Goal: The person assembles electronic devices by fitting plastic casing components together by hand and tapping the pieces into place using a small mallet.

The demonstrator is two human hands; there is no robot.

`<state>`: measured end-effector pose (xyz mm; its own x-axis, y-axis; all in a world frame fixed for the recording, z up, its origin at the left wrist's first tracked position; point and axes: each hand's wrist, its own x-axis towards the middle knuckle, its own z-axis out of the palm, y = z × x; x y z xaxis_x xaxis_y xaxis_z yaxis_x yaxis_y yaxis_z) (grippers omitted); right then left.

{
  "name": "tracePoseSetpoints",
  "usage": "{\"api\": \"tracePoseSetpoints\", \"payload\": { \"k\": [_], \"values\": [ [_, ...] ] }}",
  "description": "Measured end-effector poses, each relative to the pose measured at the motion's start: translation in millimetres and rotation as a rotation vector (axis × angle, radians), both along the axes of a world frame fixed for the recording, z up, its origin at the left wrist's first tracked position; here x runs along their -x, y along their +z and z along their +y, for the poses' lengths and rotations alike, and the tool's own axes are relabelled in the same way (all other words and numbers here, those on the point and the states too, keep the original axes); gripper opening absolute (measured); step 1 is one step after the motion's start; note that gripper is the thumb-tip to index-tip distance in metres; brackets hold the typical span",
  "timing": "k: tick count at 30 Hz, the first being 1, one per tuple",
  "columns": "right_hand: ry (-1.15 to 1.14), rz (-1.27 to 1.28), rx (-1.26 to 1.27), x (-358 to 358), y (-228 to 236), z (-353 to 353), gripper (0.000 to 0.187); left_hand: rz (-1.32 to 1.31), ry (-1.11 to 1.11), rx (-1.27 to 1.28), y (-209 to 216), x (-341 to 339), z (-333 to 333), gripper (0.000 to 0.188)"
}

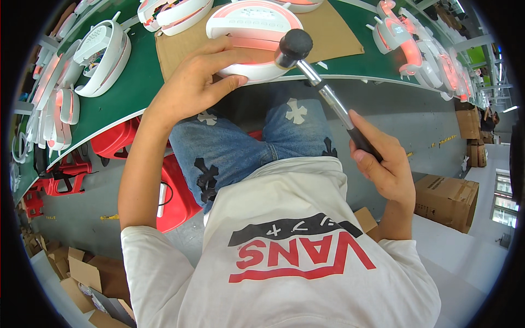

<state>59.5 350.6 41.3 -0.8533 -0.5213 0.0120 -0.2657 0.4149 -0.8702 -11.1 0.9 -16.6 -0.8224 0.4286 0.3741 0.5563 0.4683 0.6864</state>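
Near the front edge of the counter (143, 65), my left hand (198, 82) grasps a white-and-pink device (254, 23) while my right hand (385, 159) grips a black-headed mallet (328, 96).

An off-white, short-sleeved T-shirt (279, 205) is printed across the chest with red block lettering (284, 272) — one stroke drawn out into a long bar — above a white-lettered black band (251, 235). Faded blue jeans (238, 145) carry cross-shaped patches: whitish ones (296, 112) near the knees, black ones (206, 177) along the outer thighs. The left hand (199, 82) and right hand (383, 158) are bare — so are both forearms (139, 169).
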Motion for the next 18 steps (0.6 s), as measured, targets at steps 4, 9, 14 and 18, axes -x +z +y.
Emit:
{"api": "tracePoseSetpoints", "payload": {
  "k": [4, 9, 14, 18],
  "values": [
    [0.058, 0.038, -0.019, 1.2, 6.8, -1.3, 0.056, -0.060, -0.020, -0.013, 3.4, 0.3, -0.2, 0.037],
    [-0.004, 0.018, 0.043, -9.8, 34.6, -11.4, 0.055, 0.021, -0.002, 0.007, -2.9, -2.6, -2.3, 0.036],
    [0.064, -0.019, -0.104, -7.9, 18.7, -20.2, 0.057, 0.073, 0.038, 0.146, -3.9, -4.4, -1.3, 0.040],
    [0.088, 0.012, -0.061, -3.2, 14.6, -20.1, 0.059, 0.120, 0.042, 0.085, -5.0, -2.6, -2.3, 0.046]
  ]
}}
